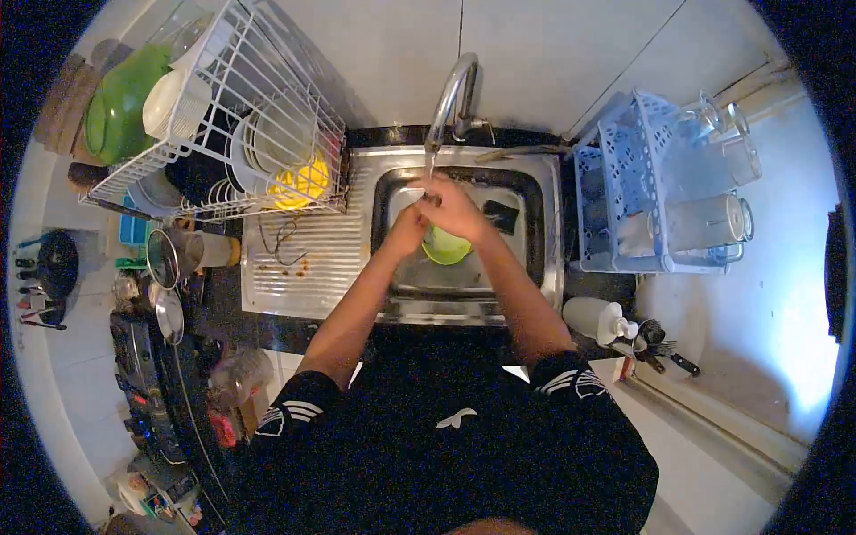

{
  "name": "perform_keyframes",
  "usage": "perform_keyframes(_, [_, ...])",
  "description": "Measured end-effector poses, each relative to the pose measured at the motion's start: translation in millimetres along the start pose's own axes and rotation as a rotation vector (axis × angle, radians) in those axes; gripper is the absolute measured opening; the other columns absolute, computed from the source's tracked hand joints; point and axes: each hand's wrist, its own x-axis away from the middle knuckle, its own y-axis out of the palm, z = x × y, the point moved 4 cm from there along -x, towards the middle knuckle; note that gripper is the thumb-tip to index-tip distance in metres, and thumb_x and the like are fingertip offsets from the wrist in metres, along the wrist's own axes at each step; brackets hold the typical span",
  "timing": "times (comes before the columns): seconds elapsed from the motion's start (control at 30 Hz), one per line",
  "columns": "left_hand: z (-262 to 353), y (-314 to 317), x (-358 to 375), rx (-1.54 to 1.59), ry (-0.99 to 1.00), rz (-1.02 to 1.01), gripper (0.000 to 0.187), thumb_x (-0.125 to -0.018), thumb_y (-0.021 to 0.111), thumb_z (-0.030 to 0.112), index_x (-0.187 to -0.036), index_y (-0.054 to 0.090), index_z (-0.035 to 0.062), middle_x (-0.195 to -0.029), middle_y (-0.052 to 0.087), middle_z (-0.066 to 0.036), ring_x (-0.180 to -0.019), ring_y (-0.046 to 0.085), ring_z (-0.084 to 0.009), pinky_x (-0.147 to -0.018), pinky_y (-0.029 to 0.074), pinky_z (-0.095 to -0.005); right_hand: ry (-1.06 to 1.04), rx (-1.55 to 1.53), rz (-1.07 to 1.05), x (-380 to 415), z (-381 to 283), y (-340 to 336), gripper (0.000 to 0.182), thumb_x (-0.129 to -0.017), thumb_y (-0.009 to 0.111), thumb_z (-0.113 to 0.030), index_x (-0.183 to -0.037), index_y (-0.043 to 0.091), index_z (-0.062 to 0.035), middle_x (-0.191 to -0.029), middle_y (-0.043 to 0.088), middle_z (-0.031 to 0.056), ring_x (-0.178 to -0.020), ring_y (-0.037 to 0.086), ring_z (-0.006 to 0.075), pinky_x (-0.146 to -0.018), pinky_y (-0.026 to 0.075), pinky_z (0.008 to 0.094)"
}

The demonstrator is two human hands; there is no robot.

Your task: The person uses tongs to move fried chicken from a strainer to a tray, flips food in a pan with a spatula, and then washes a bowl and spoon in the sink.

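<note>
Under the faucet (455, 98) my two hands meet over the sink (419, 283), right below the spout. My left hand (407, 229) is closed, its fingertips against the other hand. My right hand (453, 210) curls over from the right, fingers bent towards the left one. A small dark spot shows between them, but what they hold, if anything, is hidden. Just beneath the hands a light green bowl (446, 248) lies in the basin, partly covered by them. A flat black piece (501, 217), perhaps a scouring pad or cloth, rests at the basin's right side.
Left of the basin is a ribbed drainboard (303, 285) with brown specks and a thin dark cord or wire. A white wire rack (259, 53) of dishes stands above it. On the right are a pale blue rack (629, 178) with glasses and a lying utensil holder (588, 318).
</note>
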Motion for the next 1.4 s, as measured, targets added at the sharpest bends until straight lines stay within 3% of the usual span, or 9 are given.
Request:
perform_keyframes(0.17, [8.9,-1.3,0.5,-0.082,-0.159,-0.068,0.039,-0.092,0.059,0.022,-0.125,0.054,0.0004,-0.116,0.063,-0.020,-0.112,0.059,-0.0284,-0.093,0.045,-0.0364,0.016,0.125,-0.197,0.8,1.4,-12.2,0.021,-0.082,0.062,-0.009,-0.101,0.065,0.0000,-0.079,0.063,0.0140,-0.073,0.062,0.0236,-0.069,0.051,0.0344])
perform_keyframes(0.37, [27.8,-2.4,8.2,0.053,-0.124,-0.055,0.043,-0.092,0.062,0.028,-0.126,0.054,0.0028,-0.113,0.065,-0.016,-0.106,0.061,-0.0224,-0.093,0.045,-0.0338,-0.170,0.292,0.061,24.5,10.8,-42.0,0.020,-0.077,0.066,-0.009,-0.095,0.067,0.0010,-0.080,0.062,0.0179,-0.076,0.061,0.0354,-0.075,0.049,0.0407])
perform_keyframes(0.43, [30.2,-3.9,11.5,0.124,-0.155,-0.005,0.041,-0.095,0.057,0.030,-0.127,0.054,0.0038,-0.113,0.065,-0.014,-0.105,0.060,-0.0208,-0.093,0.045,-0.0325,0.158,0.304,-0.084,39.5,10.3,-53.2,0.022,-0.078,0.067,-0.010,-0.097,0.067,-0.0003,-0.082,0.060,0.0190,-0.080,0.059,0.0375,-0.079,0.046,0.0441])
perform_keyframes(0.57, [1.2,2.1,10.7,0.242,-0.167,0.036,0.041,-0.099,0.050,0.031,-0.128,0.053,0.0032,-0.114,0.064,-0.012,-0.105,0.059,-0.0197,-0.093,0.044,-0.0317,0.150,0.529,-0.046,80.3,42.4,-59.5,0.021,-0.078,0.067,-0.011,-0.097,0.067,-0.0011,-0.086,0.057,0.0204,-0.085,0.056,0.0386,-0.079,0.044,0.0453])
perform_keyframes(0.67, [11.9,0.9,15.0,0.192,-0.221,0.063,0.043,-0.101,0.044,0.033,-0.131,0.050,0.0026,-0.117,0.062,-0.012,-0.110,0.056,-0.0194,-0.096,0.042,-0.0314,0.434,0.436,-0.091,107.7,66.0,-53.2,0.015,-0.082,0.060,-0.011,-0.092,0.066,-0.0009,-0.091,0.057,0.0223,-0.094,0.056,0.0393,-0.080,0.046,0.0459])
perform_keyframes(1.07, [23.2,11.4,17.4,0.283,-0.067,0.207,0.045,-0.103,0.036,0.034,-0.134,0.046,0.0027,-0.123,0.058,-0.012,-0.114,0.052,-0.0204,-0.100,0.038,-0.0314,0.575,0.553,-0.311,134.0,15.7,-4.4,0.019,-0.080,0.049,-0.008,-0.095,0.055,0.0028,-0.089,0.061,0.0246,-0.088,0.059,0.0458,-0.078,0.049,0.0498])
perform_keyframes(1.17, [29.6,14.7,19.8,0.168,-0.123,0.228,0.045,-0.103,0.035,0.035,-0.130,0.048,0.0016,-0.119,0.059,-0.013,-0.111,0.055,-0.0208,-0.098,0.040,-0.0323,0.356,0.449,-0.185,133.1,-2.7,13.3,0.019,-0.080,0.049,-0.008,-0.094,0.054,0.0036,-0.088,0.060,0.0265,-0.089,0.058,0.0468,-0.077,0.049,0.0509])
perform_keyframes(1.27, [13.2,20.7,19.5,0.158,-0.174,0.258,0.044,-0.103,0.036,0.035,-0.127,0.050,0.0012,-0.114,0.061,-0.014,-0.108,0.056,-0.0211,-0.096,0.041,-0.0332,0.664,0.327,-0.246,128.6,-22.1,18.9,0.018,-0.080,0.049,-0.008,-0.094,0.053,0.0039,-0.088,0.059,0.0284,-0.086,0.058,0.0479,-0.076,0.047,0.0526])
perform_keyframes(1.4, [-2.1,18.3,17.7,0.292,-0.125,0.297,0.044,-0.103,0.037,0.037,-0.126,0.052,0.0017,-0.113,0.063,-0.013,-0.107,0.056,-0.0203,-0.095,0.042,-0.0323,0.450,0.447,-0.304,148.7,5.0,19.3,0.027,-0.080,0.048,-0.004,-0.105,0.052,0.0039,-0.093,0.059,0.0308,-0.085,0.059,0.0480,-0.077,0.049,0.0521])
